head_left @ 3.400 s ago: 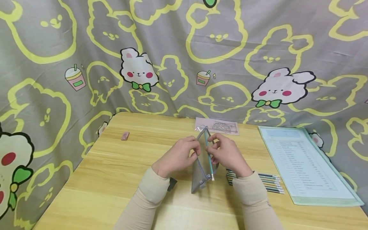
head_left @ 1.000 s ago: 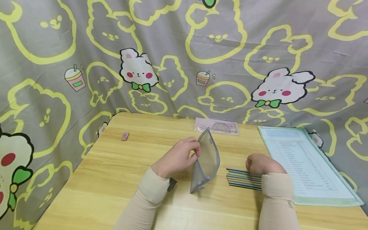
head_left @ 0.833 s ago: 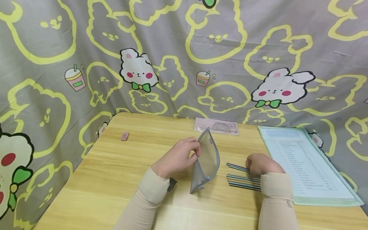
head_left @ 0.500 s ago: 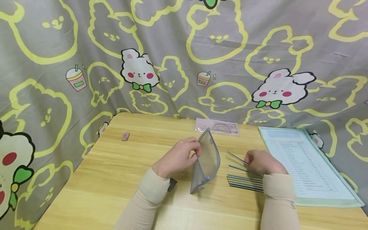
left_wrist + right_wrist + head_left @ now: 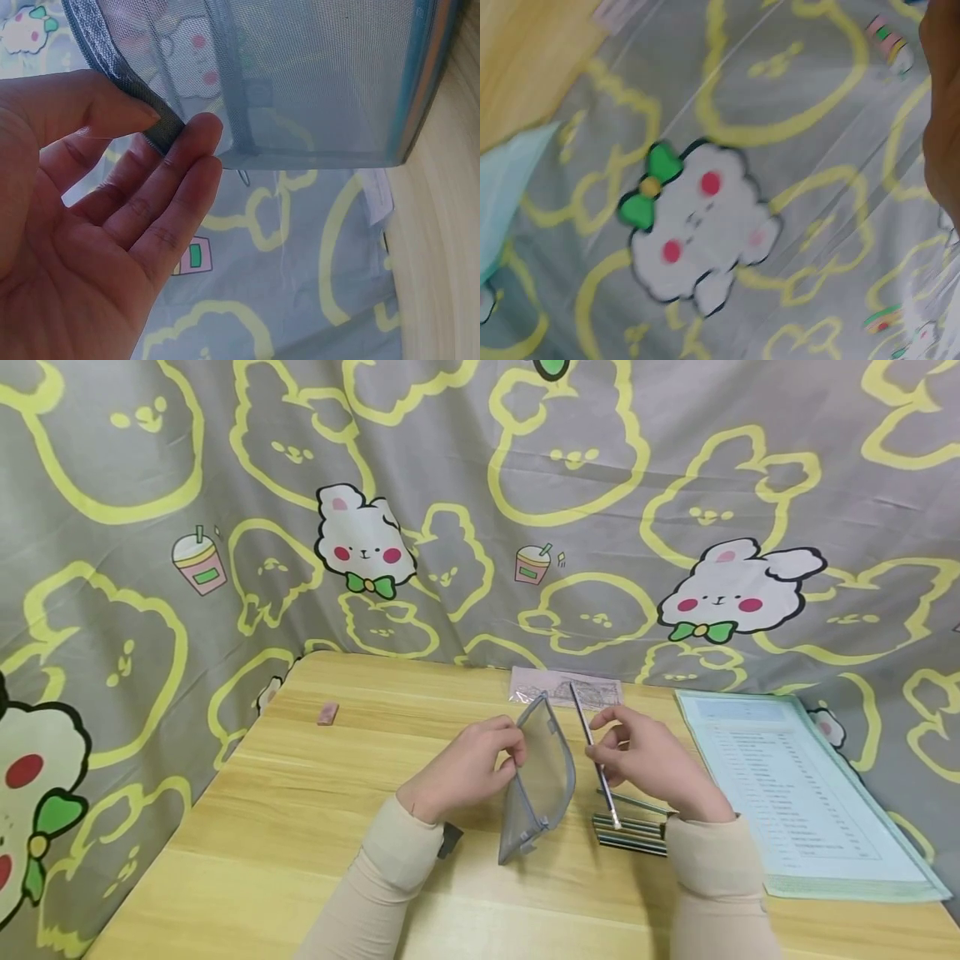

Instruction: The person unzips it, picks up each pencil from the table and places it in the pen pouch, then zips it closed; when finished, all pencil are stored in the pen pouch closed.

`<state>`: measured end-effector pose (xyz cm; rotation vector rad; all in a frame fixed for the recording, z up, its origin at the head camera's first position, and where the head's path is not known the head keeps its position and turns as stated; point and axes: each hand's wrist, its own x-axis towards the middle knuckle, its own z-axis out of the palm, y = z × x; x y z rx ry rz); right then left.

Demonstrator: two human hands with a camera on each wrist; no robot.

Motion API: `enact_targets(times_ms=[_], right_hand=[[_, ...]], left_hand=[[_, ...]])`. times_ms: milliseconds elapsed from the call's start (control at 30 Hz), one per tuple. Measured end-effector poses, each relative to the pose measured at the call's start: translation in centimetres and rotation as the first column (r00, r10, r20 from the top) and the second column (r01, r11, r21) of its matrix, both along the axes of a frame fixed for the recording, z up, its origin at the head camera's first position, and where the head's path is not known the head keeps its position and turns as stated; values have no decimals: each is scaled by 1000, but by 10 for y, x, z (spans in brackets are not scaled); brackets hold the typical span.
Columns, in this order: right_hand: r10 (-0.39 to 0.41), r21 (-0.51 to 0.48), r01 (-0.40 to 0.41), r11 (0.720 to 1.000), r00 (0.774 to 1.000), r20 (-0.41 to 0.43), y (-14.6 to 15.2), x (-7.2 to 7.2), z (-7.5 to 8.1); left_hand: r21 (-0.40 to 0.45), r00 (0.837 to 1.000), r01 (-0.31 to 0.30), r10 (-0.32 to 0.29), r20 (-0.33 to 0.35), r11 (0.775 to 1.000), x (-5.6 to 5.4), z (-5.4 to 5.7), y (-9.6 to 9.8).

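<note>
A grey mesh zip pouch point(image 5: 531, 785) stands on the wooden table with its mouth spread apart. My left hand point(image 5: 465, 767) pinches the zip edge of its left side between thumb and fingers. Through the mesh in the left wrist view, coloured pencils point(image 5: 409, 82) show along the bottom of the pouch. My right hand point(image 5: 648, 760) pinches a dark pencil point(image 5: 585, 718) just right of the pouch, tilted, its eraser end low and toward me. Several more pencils point(image 5: 630, 837) lie in a row under the right wrist, partly hidden by the sleeve.
A pink eraser point(image 5: 327, 714) lies at the far left. A flat clear packet point(image 5: 600, 692) is at the back edge. On the right sits a stack of pale green printed sheets point(image 5: 795, 793). A small dark object point(image 5: 448, 841) lies beside the left wrist. Patterned curtains surround the table.
My right hand put a teal pencil to the pouch, went back to the row, and lifted a dark pencil from it, bringing it left beside the pouch. My left hand stays on the pouch edge.
</note>
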<state>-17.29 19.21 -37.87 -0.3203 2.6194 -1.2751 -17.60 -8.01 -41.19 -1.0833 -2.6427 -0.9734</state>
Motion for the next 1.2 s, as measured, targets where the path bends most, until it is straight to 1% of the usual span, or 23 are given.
enact_targets(times_ms=[67, 200, 333, 433, 633, 700, 867, 1200], right_hand=[[36, -22, -35, 999, 999, 29, -9, 2, 0], [87, -11, -86, 996, 994, 74, -23, 4, 0], [93, 0, -93, 996, 994, 61, -35, 5, -2], [69, -3, -69, 998, 997, 39, -41, 4, -4], [-28, -14, 29, 999, 998, 56, -50, 1, -12], [-49, -7, 49, 999, 998, 47, -52, 0, -14], [-68, 23, 68, 997, 998, 13, -55, -2, -17], [-95, 51, 96, 994, 995, -22, -60, -2, -19]], left_hand=[[1, 1000, 0, 0, 3, 1000, 0, 0, 0], [0, 1000, -5, 5, 7, 1000, -1, 0, 1], [-6, 1000, -7, 7, 3, 1000, -1, 0, 1], [-6, 1000, -5, 5, 4, 1000, -1, 0, 1], [-10, 1000, -5, 5, 2, 1000, -1, 1, 1], [-11, 1000, -4, 4, 4, 1000, 0, 1, 1], [-15, 1000, -3, 3, 15, 1000, 0, 2, 1], [-12, 1000, 6, -6, 16, 1000, 0, 0, 1]])
